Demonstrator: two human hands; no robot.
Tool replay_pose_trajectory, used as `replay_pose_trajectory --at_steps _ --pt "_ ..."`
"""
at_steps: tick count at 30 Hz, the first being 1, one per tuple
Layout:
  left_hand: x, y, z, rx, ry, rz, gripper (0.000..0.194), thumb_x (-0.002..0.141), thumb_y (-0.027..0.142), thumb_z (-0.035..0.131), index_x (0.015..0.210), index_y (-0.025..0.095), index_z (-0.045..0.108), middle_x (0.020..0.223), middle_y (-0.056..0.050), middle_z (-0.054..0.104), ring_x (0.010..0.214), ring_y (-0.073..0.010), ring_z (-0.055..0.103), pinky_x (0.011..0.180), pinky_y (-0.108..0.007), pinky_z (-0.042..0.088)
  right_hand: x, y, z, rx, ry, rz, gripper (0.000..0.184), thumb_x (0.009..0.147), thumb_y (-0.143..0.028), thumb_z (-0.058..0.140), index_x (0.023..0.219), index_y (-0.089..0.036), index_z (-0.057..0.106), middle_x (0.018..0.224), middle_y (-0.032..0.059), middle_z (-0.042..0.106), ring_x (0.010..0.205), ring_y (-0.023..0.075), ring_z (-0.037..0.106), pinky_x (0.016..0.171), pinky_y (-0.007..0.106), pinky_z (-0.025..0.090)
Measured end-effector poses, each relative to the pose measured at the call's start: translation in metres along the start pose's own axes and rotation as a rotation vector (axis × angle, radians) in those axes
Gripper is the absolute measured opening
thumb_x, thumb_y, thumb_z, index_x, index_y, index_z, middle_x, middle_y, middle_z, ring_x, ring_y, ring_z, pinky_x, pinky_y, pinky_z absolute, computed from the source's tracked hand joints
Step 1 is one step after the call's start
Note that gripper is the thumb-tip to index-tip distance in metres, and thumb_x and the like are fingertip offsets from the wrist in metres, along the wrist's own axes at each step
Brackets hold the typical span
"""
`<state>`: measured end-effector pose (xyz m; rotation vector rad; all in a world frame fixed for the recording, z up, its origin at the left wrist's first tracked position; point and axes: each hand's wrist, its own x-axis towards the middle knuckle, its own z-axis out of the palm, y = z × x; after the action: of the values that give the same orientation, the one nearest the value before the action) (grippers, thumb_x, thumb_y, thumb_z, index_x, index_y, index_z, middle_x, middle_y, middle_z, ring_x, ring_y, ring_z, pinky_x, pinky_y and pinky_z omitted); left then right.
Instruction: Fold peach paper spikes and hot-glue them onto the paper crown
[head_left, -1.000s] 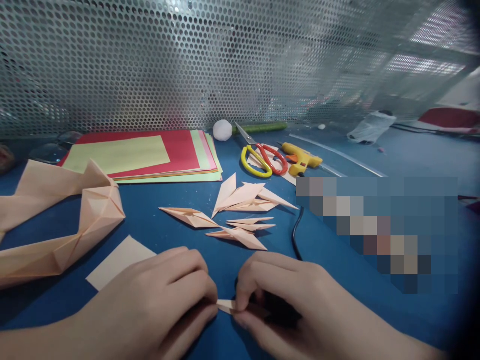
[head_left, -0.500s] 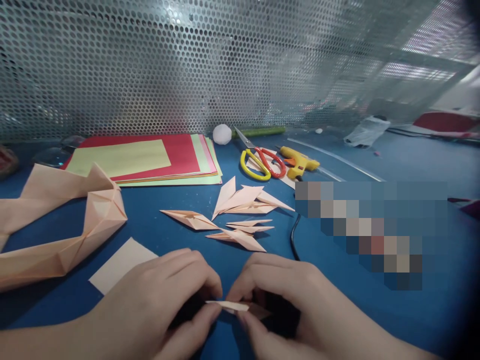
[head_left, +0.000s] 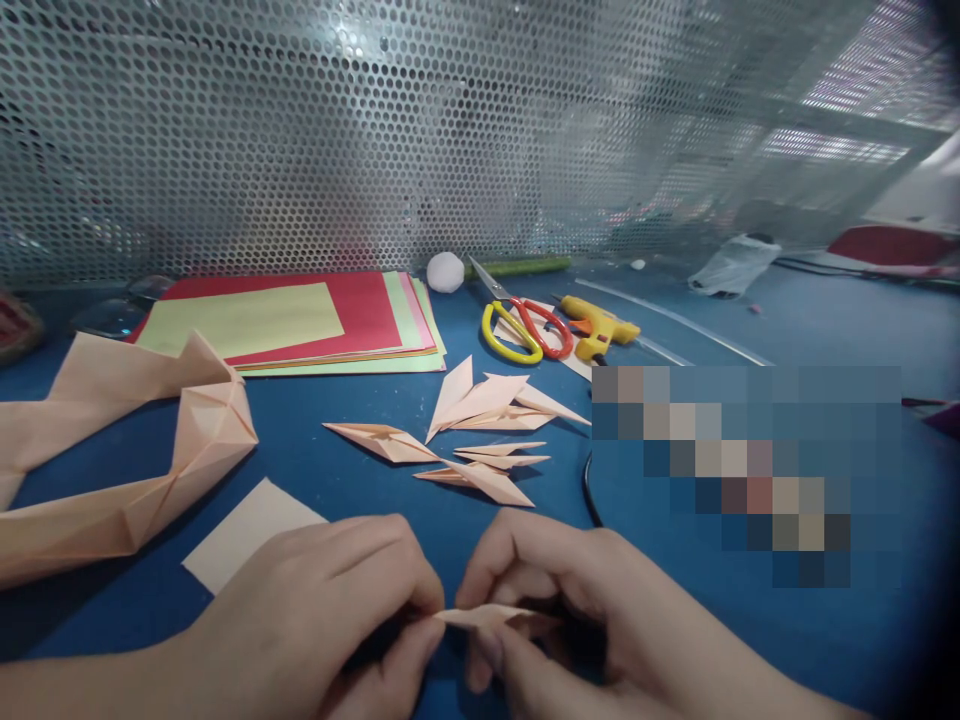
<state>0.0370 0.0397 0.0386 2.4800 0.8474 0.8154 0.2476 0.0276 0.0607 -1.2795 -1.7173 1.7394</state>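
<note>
The left hand (head_left: 345, 600) pinched the left tip and the right hand (head_left: 559, 550) the middle of a folded paper piece (head_left: 491, 614), peach-coloured, slender and pointed, near on the blue table (head_left: 352, 395).

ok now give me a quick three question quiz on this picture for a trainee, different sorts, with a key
1. What are the left hand and right hand both pinching?
a) the white ball
b) a small folded paper piece
c) the flat paper square

2. True or false: in the picture, the scissors lie to the left of the glue gun.

3. Fill the gap: in the paper stack, the sheet showing right beneath the pale top sheet is ____.

Key: 1. b; 2. true; 3. red
</note>
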Motion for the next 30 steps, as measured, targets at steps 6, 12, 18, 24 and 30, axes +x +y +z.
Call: replay_pose_trajectory --at_steps 6,12,18,24,30 --pt "0.002 -0.001 0.0 -0.047 -0.027 0.011 0.014 0.086 0.014 0.053 0.075 0.024 0.05 0.064 0.009 0.055 0.05 -0.0051 0.051 0.045 -0.012 0.036 -0.002 0.003 0.006 0.43 -0.094 0.116 0.034 0.081 -0.043 0.08 0.083 -0.02 0.056 0.069 -0.0048 0.059 0.063 0.0074 0.049 0.058 0.017 0.035" --pt "0.005 -0.001 -0.004 -0.218 -0.145 -0.087 0.022 0.091 0.022 0.057 0.069 0.022 0.05 0.06 0.01 0.052 0.048 -0.0033 0.047 0.043 -0.009 0.031 -0.004 0.01 0.007 0.487 -0.148 0.093 0.045 0.081 -0.057 0.077 0.088 -0.02 0.054 0.069 -0.0054 0.057 0.061 0.0054 0.046 0.058 0.017 0.033" --pt "0.009 0.002 -0.004 -0.391 -0.202 -0.298 0.022 0.084 0.018 0.053 0.063 0.021 0.046 0.059 0.009 0.05 0.051 -0.0048 0.045 0.045 -0.01 0.031 -0.006 0.01 0.005 0.637 -0.166 0.094 0.045 0.081 -0.054 0.079 0.098 -0.021 0.052 0.073 -0.0052 0.058 0.06 0.0043 0.045 0.054 0.015 0.029" --pt "0.01 0.004 -0.004 -0.47 -0.212 -0.4 0.021 0.079 0.017 0.053 0.062 0.021 0.043 0.056 0.009 0.044 0.049 -0.0057 0.039 0.043 -0.013 0.028 -0.002 0.007 0.0 0.545 -0.204 0.11 0.04 0.088 -0.057 0.07 0.101 -0.023 0.054 0.074 -0.0055 0.06 0.056 0.005 0.043 0.054 0.017 0.031" --pt "0.01 0.003 -0.003 -0.485 -0.197 -0.342 0.02 0.08 0.015 0.051 0.061 0.02 0.045 0.058 0.008 0.045 0.051 -0.0052 0.042 0.045 -0.013 0.028 -0.003 -0.005 -0.005 0.323 -0.131 0.118 0.049 0.085 -0.067 0.065 0.103 -0.022 0.062 0.078 -0.0003 0.067 0.065 0.0117 0.058 0.059 0.021 0.042"
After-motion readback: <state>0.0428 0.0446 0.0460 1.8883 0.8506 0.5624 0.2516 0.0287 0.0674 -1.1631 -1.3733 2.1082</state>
